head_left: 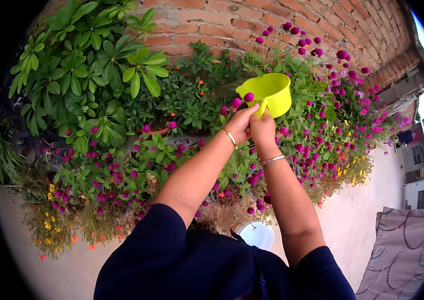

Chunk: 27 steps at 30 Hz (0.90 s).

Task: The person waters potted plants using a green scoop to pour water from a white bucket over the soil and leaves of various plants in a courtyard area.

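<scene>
A lime-yellow plastic water dipper [278,100] with a pouring lip is held out over the flowers, tilted to the left. My left hand [241,123] and my right hand [263,129] are closed together around its handle, side by side, with arms stretched forward. Beyond the lip, a faint pale streak shows against the leaves; it looks like water, but it is blurred. Round purple flowers [236,103] stand right beside the dipper and my left hand. The inside of the dipper is only partly visible. Below the dipper, a low shrub [187,107] carries small orange fruits.
A broad-leaved green plant [87,70] grows at the far left. Behind the plants rises a brick wall [202,22]. A pale basin [257,235] stands on the ground near my body. At the right are a concrete floor [357,220] and a patterned grey cloth [407,250].
</scene>
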{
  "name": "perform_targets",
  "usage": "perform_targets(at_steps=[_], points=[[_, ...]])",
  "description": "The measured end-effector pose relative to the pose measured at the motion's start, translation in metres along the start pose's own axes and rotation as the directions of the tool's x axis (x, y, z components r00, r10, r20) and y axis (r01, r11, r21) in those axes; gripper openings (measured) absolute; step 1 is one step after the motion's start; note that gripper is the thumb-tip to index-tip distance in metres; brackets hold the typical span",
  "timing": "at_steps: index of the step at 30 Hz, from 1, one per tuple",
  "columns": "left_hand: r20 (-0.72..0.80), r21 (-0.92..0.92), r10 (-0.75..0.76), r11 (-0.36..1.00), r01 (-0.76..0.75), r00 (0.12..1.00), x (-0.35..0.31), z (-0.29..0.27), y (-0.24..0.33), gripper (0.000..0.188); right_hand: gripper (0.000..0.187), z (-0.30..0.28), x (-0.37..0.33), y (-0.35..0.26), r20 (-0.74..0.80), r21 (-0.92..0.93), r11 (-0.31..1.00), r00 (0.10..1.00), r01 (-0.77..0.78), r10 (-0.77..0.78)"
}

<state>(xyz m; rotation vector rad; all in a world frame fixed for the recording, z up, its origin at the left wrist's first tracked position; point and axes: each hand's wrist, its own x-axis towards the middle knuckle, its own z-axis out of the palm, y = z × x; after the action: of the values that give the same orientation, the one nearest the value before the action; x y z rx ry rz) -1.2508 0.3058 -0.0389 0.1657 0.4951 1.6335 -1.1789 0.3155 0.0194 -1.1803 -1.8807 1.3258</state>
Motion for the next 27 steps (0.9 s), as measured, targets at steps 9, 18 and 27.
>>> perform_targets(at_steps=[9,18,27], points=[[0.022,0.294,0.05,0.954,-0.054,0.999,-0.017,0.043,-0.017,0.028,0.012,-0.048,-0.014,0.016,0.057,0.33,0.944,0.998,-0.016,-0.003],[-0.071,0.456,0.027,0.89,0.009,0.997,-0.088,0.11,-0.089,0.025,0.015,-0.118,-0.115,0.006,0.127,0.555,0.82,0.988,-0.14,0.083],[0.146,0.341,-0.2,0.93,0.14,0.969,-0.07,0.155,-0.135,0.029,0.013,-0.188,-0.136,-0.001,-0.029,0.432,0.898,0.994,-0.087,0.11]])
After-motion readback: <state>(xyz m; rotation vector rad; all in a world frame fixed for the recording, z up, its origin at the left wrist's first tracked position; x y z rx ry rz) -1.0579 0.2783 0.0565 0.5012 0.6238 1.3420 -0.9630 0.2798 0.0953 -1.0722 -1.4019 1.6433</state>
